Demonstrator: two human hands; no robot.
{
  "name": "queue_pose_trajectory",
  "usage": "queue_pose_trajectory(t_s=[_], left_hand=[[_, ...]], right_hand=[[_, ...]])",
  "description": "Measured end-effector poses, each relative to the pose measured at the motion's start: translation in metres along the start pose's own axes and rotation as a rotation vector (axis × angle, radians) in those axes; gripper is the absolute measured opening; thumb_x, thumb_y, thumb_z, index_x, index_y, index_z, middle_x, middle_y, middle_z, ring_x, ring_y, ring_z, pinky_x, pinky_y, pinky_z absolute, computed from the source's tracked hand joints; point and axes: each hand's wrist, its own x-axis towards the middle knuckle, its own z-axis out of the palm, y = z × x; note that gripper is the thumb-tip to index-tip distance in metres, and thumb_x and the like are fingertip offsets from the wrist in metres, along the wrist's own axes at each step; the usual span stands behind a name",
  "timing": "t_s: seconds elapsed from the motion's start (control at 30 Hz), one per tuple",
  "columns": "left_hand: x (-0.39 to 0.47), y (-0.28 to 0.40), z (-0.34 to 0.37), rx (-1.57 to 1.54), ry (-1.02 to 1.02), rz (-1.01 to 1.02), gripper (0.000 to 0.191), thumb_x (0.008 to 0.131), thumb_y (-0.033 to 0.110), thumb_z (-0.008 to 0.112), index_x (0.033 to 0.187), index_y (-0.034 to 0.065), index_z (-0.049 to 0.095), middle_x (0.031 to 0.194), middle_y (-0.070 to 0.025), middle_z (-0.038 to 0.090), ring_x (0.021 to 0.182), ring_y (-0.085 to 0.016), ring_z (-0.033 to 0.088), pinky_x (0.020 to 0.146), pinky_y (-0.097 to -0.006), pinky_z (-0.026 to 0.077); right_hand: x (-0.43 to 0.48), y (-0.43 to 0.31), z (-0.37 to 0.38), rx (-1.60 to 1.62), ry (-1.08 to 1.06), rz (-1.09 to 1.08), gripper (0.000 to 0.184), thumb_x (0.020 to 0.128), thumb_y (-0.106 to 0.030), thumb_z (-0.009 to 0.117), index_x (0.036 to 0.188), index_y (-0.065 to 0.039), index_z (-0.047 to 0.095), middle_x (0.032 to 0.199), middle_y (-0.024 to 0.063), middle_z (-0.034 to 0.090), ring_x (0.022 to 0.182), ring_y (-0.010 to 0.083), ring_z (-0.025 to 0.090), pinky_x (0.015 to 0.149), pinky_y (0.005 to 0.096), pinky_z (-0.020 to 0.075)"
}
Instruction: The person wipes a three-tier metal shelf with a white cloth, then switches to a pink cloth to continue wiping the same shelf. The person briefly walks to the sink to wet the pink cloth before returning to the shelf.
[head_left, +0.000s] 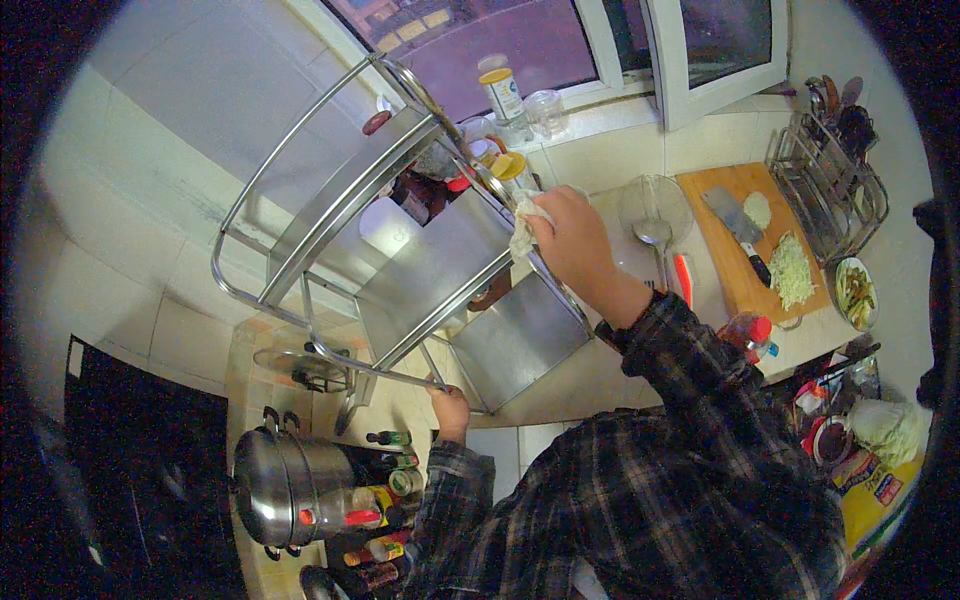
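Note:
A multi-tier stainless steel shelf rack (427, 300) stands tilted across the view before me. My left hand (451, 412) grips its tubular frame at the near lower corner. In my right hand (571, 244) is a crumpled whitish cloth (525, 225), pressed against the tube on the rack's right side. The fingers partly cover the cloth. Dark bottles or packets and a container with a yellow lid (512, 169) show behind the rack, partly hidden by its shelves.
On the right, a cleaver (731, 214) and shredded pale vegetable (791, 274) lie on a wooden cutting board (705, 180). Beside it are a red-backed brush (684, 277) and a ladle (652, 232). At lower left stand a steel steamer pot (270, 487) and several bottles. An open window (720, 52) juts inward.

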Motion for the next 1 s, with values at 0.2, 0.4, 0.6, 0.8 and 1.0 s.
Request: queue_pose_trajectory(t_s=[0.2, 0.4, 0.6, 0.8, 1.0], left_hand=[[0.003, -0.006, 0.002, 0.089, 0.030, 0.068, 0.059, 0.081, -0.004, 0.046, 0.135, -0.0020, 0.023, 0.084, -0.0190, 0.056, 0.073, -0.032, 0.058, 0.067, -0.0408, 0.046], [-0.002, 0.012, -0.002, 0.106, 0.003, -0.011, 0.059, 0.082, -0.002, 0.046, 0.136, -0.0012, 0.023, 0.086, -0.0211, 0.056, 0.076, -0.032, 0.058, 0.069, -0.0407, 0.046], [-0.003, 0.012, 0.000, 0.051, 0.021, -0.029, 0.056, 0.081, -0.004, 0.046, 0.133, -0.0009, 0.027, 0.079, -0.0162, 0.055, 0.070, -0.029, 0.057, 0.065, -0.0389, 0.046], [-0.004, 0.010, 0.000, 0.116, 0.060, 0.040, 0.053, 0.082, -0.003, 0.046, 0.132, -0.0015, 0.029, 0.077, -0.0152, 0.054, 0.069, -0.027, 0.058, 0.064, -0.0387, 0.046], [-0.008, 0.022, 0.000, 0.189, 0.088, 0.088, 0.053, 0.083, -0.002, 0.045, 0.133, -0.0013, 0.027, 0.077, -0.0204, 0.058, 0.069, -0.034, 0.061, 0.065, -0.0416, 0.047]], right_hand=[[-0.053, 0.027, 0.004, -0.211, -0.398, 0.013, 0.019, 0.077, -0.010, 0.063, 0.093, 0.000, 0.059, 0.091, 0.0180, 0.059, 0.086, 0.0368, 0.056, 0.075, 0.0447, 0.0458], [-0.091, 0.061, 0.006, -0.093, -0.420, 0.562, 0.027, 0.085, -0.017, 0.059, 0.106, 0.000, 0.062, 0.116, 0.0176, 0.060, 0.107, 0.0364, 0.055, 0.088, 0.0437, 0.0467], [-0.104, 0.068, 0.022, -0.391, -0.907, 0.258, 0.021, 0.084, -0.021, 0.062, 0.088, 0.000, 0.066, 0.096, 0.0183, 0.063, 0.092, 0.0378, 0.059, 0.081, 0.0472, 0.0488], [-0.127, 0.070, 0.025, -0.234, -0.674, 0.402, 0.018, 0.083, -0.016, 0.063, 0.086, 0.002, 0.061, 0.089, 0.0215, 0.059, 0.087, 0.0416, 0.057, 0.075, 0.0480, 0.0483], [-0.157, 0.075, 0.013, -0.254, -0.665, 0.448, 0.018, 0.080, -0.014, 0.065, 0.087, 0.001, 0.059, 0.092, 0.0212, 0.061, 0.089, 0.0402, 0.058, 0.077, 0.0481, 0.0476]])
